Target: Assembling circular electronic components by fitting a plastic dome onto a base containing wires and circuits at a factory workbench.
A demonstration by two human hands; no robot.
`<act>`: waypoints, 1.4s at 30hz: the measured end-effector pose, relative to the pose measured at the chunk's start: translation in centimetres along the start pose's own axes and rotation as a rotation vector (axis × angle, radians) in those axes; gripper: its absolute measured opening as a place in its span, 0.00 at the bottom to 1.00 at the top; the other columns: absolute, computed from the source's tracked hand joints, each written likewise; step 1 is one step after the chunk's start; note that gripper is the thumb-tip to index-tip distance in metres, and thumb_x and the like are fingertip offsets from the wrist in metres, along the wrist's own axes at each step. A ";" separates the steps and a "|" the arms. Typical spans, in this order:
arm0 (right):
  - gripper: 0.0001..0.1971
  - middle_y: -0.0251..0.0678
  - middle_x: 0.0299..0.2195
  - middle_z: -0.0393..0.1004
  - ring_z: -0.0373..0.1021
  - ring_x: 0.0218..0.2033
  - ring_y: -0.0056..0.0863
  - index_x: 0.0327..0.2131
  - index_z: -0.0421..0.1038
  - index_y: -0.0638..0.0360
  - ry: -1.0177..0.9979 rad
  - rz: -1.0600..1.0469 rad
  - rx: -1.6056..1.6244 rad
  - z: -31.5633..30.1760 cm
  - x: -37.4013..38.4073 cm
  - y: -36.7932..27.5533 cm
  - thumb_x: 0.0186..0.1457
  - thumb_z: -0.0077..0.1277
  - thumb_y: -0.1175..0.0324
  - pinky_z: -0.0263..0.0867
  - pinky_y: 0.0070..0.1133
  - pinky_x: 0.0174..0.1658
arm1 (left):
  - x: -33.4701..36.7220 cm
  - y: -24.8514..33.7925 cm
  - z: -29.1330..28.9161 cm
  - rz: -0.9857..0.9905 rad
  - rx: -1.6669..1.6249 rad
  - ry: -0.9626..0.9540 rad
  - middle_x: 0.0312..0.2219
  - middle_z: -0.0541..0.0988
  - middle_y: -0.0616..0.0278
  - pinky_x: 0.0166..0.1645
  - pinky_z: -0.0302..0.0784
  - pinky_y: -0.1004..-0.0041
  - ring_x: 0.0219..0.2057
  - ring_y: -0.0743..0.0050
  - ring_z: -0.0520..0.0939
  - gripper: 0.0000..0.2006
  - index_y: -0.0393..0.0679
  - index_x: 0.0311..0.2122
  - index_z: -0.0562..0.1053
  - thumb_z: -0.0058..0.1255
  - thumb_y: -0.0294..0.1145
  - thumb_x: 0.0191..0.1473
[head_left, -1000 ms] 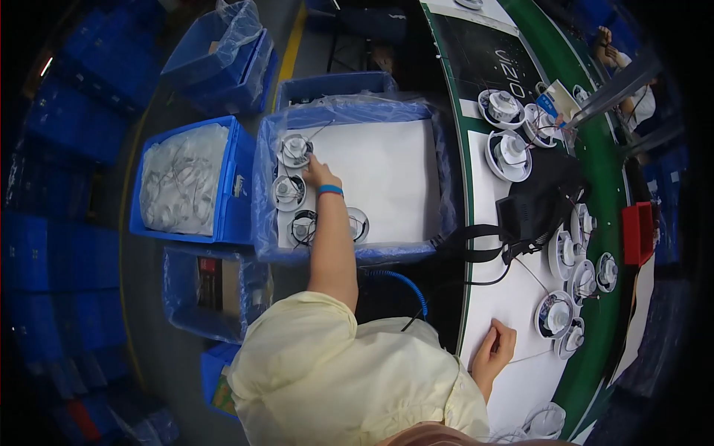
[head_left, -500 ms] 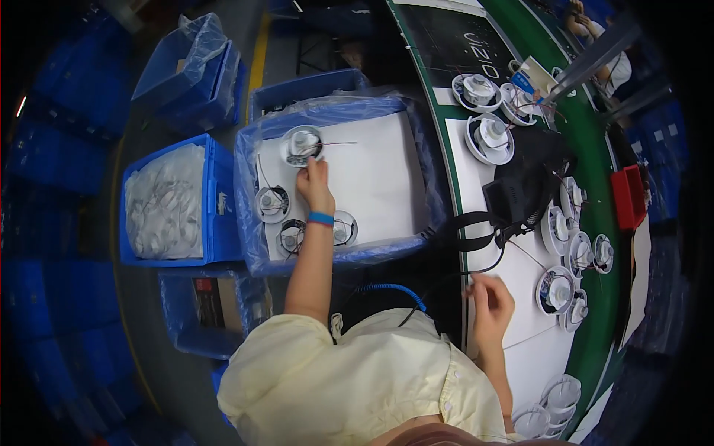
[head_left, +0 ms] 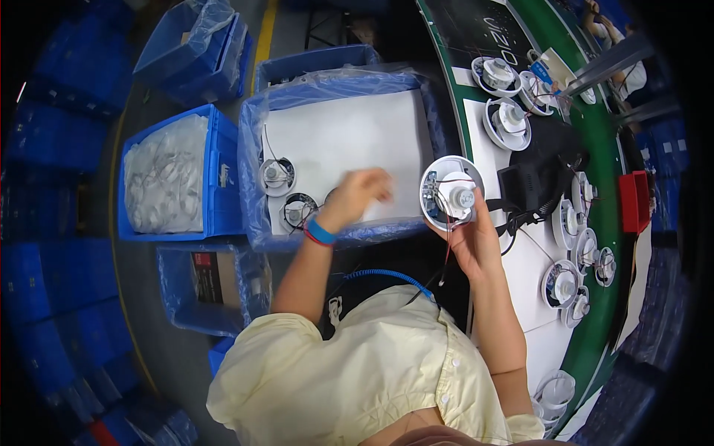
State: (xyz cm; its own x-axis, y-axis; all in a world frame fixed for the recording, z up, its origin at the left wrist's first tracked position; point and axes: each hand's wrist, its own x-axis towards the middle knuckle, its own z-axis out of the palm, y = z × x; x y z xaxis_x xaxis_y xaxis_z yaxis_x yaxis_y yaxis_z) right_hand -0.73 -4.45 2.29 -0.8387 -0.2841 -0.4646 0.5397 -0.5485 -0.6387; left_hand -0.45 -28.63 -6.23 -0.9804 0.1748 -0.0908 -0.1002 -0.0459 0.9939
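Observation:
My right hand point(head_left: 476, 241) grips a white round housing point(head_left: 455, 178) at its lower right rim and holds it beside the lined bin's right edge. The housing is open toward me, showing a circuit board, a white cylindrical part and thin wires that dangle below it. Over the front part of the blue lined bin point(head_left: 253, 149) is my left hand point(head_left: 362, 195), its fingers smeared by motion; I see nothing in it. In that bin, similar housings point(head_left: 277, 177) lie on a white sheet point(head_left: 357, 130) toward the left and front, one mostly hidden behind my left hand.
To the right, several more housings point(head_left: 508, 125) and a black bag point(head_left: 547, 160) rest on the green-edged workbench point(head_left: 532, 301). A blue crate point(head_left: 223, 175) with bagged parts stands left of the bin. A coiled blue cord point(head_left: 387, 273) runs near my waist.
The housing at my left hand has left the bin's back left area, and a housing is now in my right hand. My left hand has moved right and nearer; my right hand has risen.

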 end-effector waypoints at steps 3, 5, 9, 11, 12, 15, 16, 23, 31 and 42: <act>0.23 0.43 0.51 0.70 0.70 0.51 0.36 0.55 0.61 0.60 0.013 -0.032 0.034 0.1 -2.5 -1.1 0.63 0.47 0.56 0.69 0.41 0.53 | 1.0 -7.1 -6.2 -0.179 0.900 0.227 0.34 0.79 0.42 0.46 0.74 0.60 0.39 0.40 0.79 0.26 0.34 0.41 0.74 0.47 0.54 0.57; 0.22 0.41 0.50 0.71 0.70 0.51 0.33 0.53 0.64 0.60 0.062 -0.180 -0.034 -0.7 -4.7 -1.9 0.62 0.48 0.57 0.68 0.33 0.55 | 0.9 -13.1 -9.9 -0.355 0.878 -0.085 0.37 0.78 0.40 0.46 0.73 0.57 0.42 0.41 0.78 0.29 0.35 0.44 0.72 0.52 0.55 0.51; 0.22 0.37 0.46 0.73 0.72 0.45 0.26 0.53 0.63 0.60 0.152 -0.274 -0.053 -3.7 -8.5 -2.5 0.61 0.50 0.57 0.72 0.24 0.49 | 0.5 -13.9 -10.3 -0.379 0.679 -0.033 0.26 0.80 0.54 0.34 0.75 0.66 0.28 0.67 0.80 0.16 0.34 0.34 0.76 0.57 0.40 0.49; 0.22 0.36 0.46 0.72 0.73 0.45 0.25 0.54 0.61 0.59 0.313 -0.367 -0.007 -4.9 -9.5 -2.0 0.62 0.48 0.57 0.73 0.25 0.47 | 0.3 -13.1 -10.7 -0.394 0.646 -0.026 0.24 0.79 0.59 0.29 0.72 0.73 0.25 0.76 0.77 0.17 0.34 0.34 0.77 0.60 0.41 0.49; 0.21 0.36 0.46 0.72 0.73 0.45 0.25 0.54 0.61 0.59 0.373 -0.417 0.015 -5.5 -9.9 -1.8 0.63 0.47 0.57 0.72 0.25 0.47 | -0.3 -14.8 -11.8 -0.295 0.648 0.082 0.24 0.78 0.60 0.28 0.71 0.74 0.25 0.77 0.76 0.18 0.34 0.36 0.76 0.61 0.40 0.49; 0.19 0.37 0.46 0.72 0.72 0.45 0.26 0.53 0.62 0.60 0.524 -0.548 0.102 -8.4 -11.0 -1.7 0.65 0.43 0.57 0.72 0.28 0.47 | 0.4 -13.6 -11.6 -0.204 0.452 0.322 0.25 0.76 0.63 0.25 0.70 0.77 0.24 0.79 0.74 0.18 0.33 0.45 0.73 0.59 0.35 0.53; 0.19 0.37 0.46 0.72 0.72 0.45 0.27 0.52 0.63 0.59 0.562 -0.568 0.075 -9.0 -11.2 -1.8 0.65 0.42 0.57 0.72 0.28 0.48 | 0.7 -11.7 -10.8 -0.143 0.404 0.372 0.27 0.76 0.62 0.24 0.70 0.78 0.24 0.80 0.74 0.19 0.33 0.48 0.71 0.56 0.34 0.55; 0.26 0.44 0.54 0.63 0.68 0.51 0.34 0.59 0.50 0.58 0.607 -0.582 -0.135 -10.9 -8.1 -2.9 0.65 0.40 0.52 0.70 0.35 0.52 | 1.4 4.5 0.9 0.137 0.125 0.376 0.36 0.73 0.62 0.30 0.79 0.78 0.32 0.79 0.77 0.20 0.35 0.53 0.67 0.47 0.39 0.63; 0.31 0.42 0.58 0.56 0.61 0.56 0.31 0.65 0.43 0.60 0.602 -0.715 -0.518 -11.0 -17.1 1.5 0.66 0.38 0.55 0.59 0.26 0.58 | -1.0 10.5 17.6 -0.020 -0.233 -0.609 0.46 0.73 0.58 0.42 0.76 0.76 0.43 0.75 0.76 0.23 0.34 0.58 0.62 0.50 0.28 0.59; 0.25 0.41 0.57 0.64 0.64 0.56 0.34 0.61 0.56 0.62 1.101 -0.849 -0.090 -20.1 -23.2 0.8 0.64 0.41 0.61 0.62 0.29 0.57 | -1.3 9.7 18.0 0.668 0.249 -0.241 0.26 0.78 0.55 0.34 0.73 0.72 0.27 0.65 0.79 0.04 0.34 0.32 0.76 0.56 0.20 0.48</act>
State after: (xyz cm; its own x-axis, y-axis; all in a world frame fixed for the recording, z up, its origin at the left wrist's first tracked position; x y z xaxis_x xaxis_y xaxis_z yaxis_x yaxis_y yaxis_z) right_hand 20.64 17.51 0.29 -0.4432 0.8868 -0.1310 -0.0608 -0.1756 -0.9826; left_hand 2.90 -11.63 4.67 -0.7521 0.3994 0.5242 0.5722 0.0012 0.8201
